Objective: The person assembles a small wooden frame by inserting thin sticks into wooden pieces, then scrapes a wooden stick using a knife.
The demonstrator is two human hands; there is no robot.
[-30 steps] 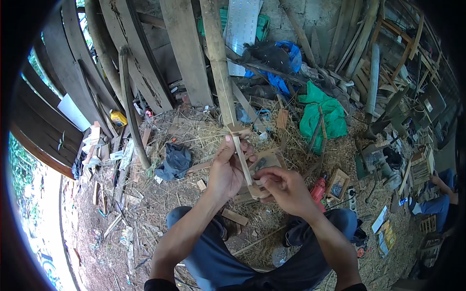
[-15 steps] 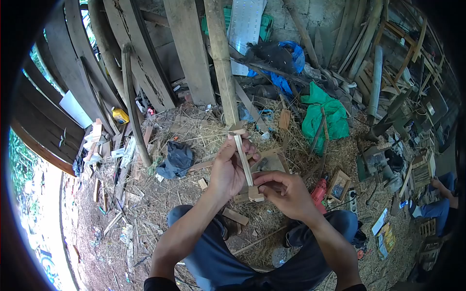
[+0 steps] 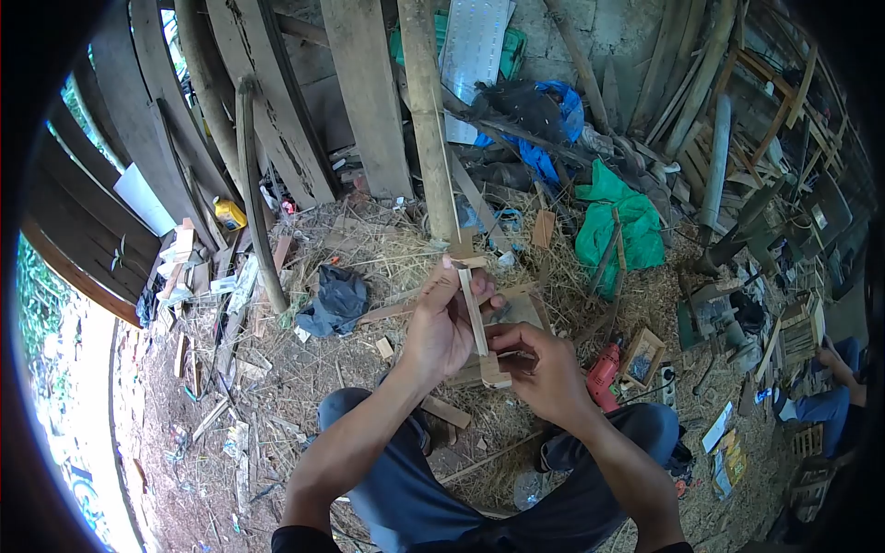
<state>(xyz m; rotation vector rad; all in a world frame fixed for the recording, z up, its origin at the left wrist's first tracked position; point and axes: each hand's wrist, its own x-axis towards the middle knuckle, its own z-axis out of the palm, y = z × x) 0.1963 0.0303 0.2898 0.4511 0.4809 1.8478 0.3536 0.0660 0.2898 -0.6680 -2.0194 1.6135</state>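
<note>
A small wooden piece [image 3: 473, 311], made of a narrow strip with a block at each end, is held up between my hands above the littered ground. My left hand [image 3: 442, 323] is closed round its upper part, thumb near the top block. At the lower block, the thumb and fingers of my right hand [image 3: 539, 364] pinch the wood from the right. The far sides of the piece are hidden by my fingers.
A red power tool [image 3: 604, 376] lies right of my knees beside a small wooden box [image 3: 643, 358]. A green bag [image 3: 618, 226], a dark bag [image 3: 334, 301] and wood scraps lie around. Another person's leg [image 3: 816, 398] shows at far right.
The wooden piece has tilted and turned in my hands, with its top block showing a broader face. Both hands keep their hold, and the view has shifted slightly.
</note>
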